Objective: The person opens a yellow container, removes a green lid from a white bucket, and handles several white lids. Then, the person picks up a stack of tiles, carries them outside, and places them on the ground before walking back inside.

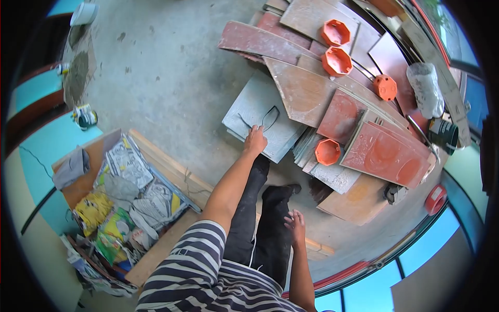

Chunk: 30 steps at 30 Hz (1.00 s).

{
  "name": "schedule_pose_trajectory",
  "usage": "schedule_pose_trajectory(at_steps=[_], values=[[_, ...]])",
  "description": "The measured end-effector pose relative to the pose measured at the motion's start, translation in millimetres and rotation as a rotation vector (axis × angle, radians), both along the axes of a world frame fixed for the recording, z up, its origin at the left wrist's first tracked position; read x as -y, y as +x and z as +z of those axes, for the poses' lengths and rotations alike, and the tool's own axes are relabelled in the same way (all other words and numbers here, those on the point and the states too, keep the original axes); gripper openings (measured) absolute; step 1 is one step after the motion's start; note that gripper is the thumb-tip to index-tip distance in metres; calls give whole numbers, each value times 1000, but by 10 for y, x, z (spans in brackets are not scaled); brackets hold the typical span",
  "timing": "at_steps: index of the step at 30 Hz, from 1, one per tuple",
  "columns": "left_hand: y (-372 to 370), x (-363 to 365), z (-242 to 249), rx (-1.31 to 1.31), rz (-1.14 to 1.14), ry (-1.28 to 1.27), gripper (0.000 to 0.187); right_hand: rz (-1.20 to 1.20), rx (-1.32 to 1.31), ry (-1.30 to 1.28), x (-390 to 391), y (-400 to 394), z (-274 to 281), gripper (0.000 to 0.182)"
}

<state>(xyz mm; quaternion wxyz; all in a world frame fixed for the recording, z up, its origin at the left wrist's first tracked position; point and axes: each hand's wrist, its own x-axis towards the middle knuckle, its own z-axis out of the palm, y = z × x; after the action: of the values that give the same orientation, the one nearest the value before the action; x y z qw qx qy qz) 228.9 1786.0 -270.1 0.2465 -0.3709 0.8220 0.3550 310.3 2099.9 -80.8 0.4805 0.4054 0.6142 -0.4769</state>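
My left hand reaches forward and down to a stack of square grey tiles on the floor. Its fingers are closed at the near part of the stack, around a thin dark cord that loops over the top tile. The exact grip is partly hidden by the fingers. My right hand hangs beside my right thigh, fingers apart, holding nothing.
Right of the stack lie loose reddish-brown tiles with orange octagonal boxes on them. A crate of crumpled bags stands left, beside a wooden plank. Wrapped plastic and a dark can are far right.
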Motion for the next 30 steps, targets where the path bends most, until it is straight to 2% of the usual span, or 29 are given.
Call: schedule_pose_trajectory(at_steps=[3,6,8,11,14,15,16,17,19,21,22,24,26,27,28,30], values=[[173,63,170,-88,102,32,41,66,-5,5,87,-128,86,46],[618,-1,239,-204,300,-60,38,194,-38,-23,110,-188,-18,46],[803,-8,577,-298,388,-114,32,309,-81,-79,128,-269,-137,47],[873,62,1164,-294,585,97,28,476,-121,-95,397,-596,-331,43],[777,177,1658,-398,637,306,23,691,-229,-130,631,-1035,-569,38],[713,249,1683,-443,627,368,22,780,-246,-69,991,-1284,-400,36],[643,344,1637,-491,615,425,22,798,-301,-106,1173,-1481,-517,36],[569,402,1558,-539,637,474,21,816,-331,-78,1576,-1688,-408,38],[562,616,1394,-468,530,494,21,961,-495,-162,2295,-2120,-395,42],[571,927,1155,-422,423,468,19,971,-504,-134,3096,-2519,-455,43],[642,1074,1003,-386,417,474,19,1010,-647,-176,3502,-2713,-512,43],[729,1459,695,-319,377,488,20,1050,-837,-68,4344,-3126,-665,46],[565,2138,825,-130,41,419,20,1106,-1077,-17,5159,-3453,-857,43],[469,2449,809,-412,175,545,23,1205,-1246,109,5447,-3527,-1037,43],[432,2719,843,-414,373,648,24,1293,-1421,236,5679,-3584,-1219,46],[421,3167,914,-413,744,832,26,1425,-1406,353,5786,-3608,-1671,55]])
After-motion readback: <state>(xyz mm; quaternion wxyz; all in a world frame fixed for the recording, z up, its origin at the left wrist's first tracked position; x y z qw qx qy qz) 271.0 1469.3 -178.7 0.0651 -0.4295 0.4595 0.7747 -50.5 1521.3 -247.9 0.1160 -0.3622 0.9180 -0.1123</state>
